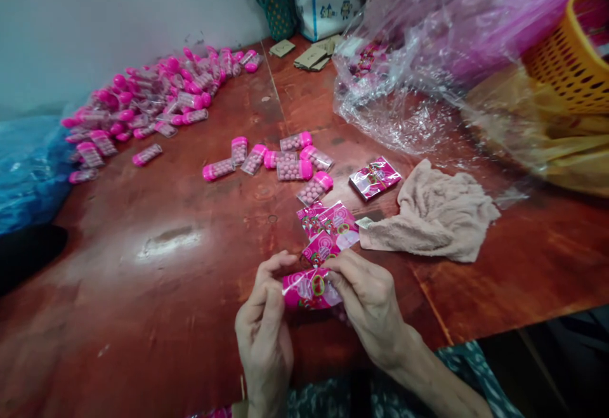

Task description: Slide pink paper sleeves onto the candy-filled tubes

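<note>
Between both hands, near the front of the table, is a shiny pink printed label sleeve [307, 289]. My left hand [266, 323] is closed on its left end, thumb toward me. At the other end my right hand [368, 304] pinches the sleeve's upper right corner. Pinkish balls show faintly under the right fingers, mostly hidden. Just beyond the hands lie several loose pink labels [337, 220], overlapping. Farther off is a loose group of clear candy bottles [294, 169] with pink caps and pale pink balls inside.
A large heap of pink-capped bottles [157, 97] lies at back left, near a blue plastic bag [31, 167]. A banded label stack [375, 177] and a beige cloth [440, 212] lie to the right. Clear plastic [404, 107] and a yellow basket [571, 56] stand behind them.
</note>
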`<action>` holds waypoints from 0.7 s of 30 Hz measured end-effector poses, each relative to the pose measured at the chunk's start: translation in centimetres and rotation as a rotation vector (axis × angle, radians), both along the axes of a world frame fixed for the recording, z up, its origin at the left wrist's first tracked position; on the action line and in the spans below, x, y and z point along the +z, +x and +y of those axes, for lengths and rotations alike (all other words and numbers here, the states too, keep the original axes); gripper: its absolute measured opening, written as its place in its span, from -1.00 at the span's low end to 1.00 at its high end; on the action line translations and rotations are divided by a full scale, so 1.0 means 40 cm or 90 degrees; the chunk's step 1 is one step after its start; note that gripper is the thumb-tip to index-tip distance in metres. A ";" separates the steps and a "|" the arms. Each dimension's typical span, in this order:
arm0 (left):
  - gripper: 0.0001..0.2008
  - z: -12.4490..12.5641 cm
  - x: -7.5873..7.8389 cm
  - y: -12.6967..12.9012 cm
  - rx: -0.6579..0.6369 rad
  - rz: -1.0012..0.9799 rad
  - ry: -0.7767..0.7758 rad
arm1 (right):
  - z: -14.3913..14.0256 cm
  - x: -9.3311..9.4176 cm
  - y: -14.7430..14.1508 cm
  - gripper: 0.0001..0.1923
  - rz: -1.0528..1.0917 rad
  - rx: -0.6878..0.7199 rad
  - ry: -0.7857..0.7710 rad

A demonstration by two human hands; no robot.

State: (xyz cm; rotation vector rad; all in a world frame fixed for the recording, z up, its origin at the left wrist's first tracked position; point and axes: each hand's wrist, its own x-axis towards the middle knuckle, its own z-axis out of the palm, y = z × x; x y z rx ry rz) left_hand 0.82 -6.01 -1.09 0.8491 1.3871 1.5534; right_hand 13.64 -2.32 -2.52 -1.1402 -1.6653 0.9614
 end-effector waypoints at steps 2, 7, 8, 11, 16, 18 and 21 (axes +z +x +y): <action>-0.80 0.002 0.000 -0.003 0.000 0.041 0.023 | -0.002 -0.002 0.000 -0.78 -0.022 0.009 0.020; -0.86 0.009 0.021 0.028 0.159 0.201 -0.009 | -0.007 -0.008 -0.007 -0.80 -0.031 0.012 0.012; -0.84 0.009 0.027 0.038 0.190 0.226 -0.007 | -0.007 -0.008 -0.007 -0.80 -0.025 0.014 -0.001; -0.80 0.005 0.036 0.059 0.229 0.298 0.025 | -0.005 -0.004 -0.002 -0.81 -0.002 0.015 -0.043; -0.82 0.000 -0.004 0.031 0.191 0.341 -0.024 | -0.004 -0.004 0.002 -0.82 0.010 -0.004 -0.020; -0.92 0.000 -0.029 0.011 0.162 0.311 -0.058 | -0.007 -0.008 -0.003 -0.82 0.008 -0.005 0.003; -0.83 0.000 -0.048 -0.004 0.175 0.286 -0.069 | -0.012 -0.012 -0.010 -0.83 0.009 0.003 0.024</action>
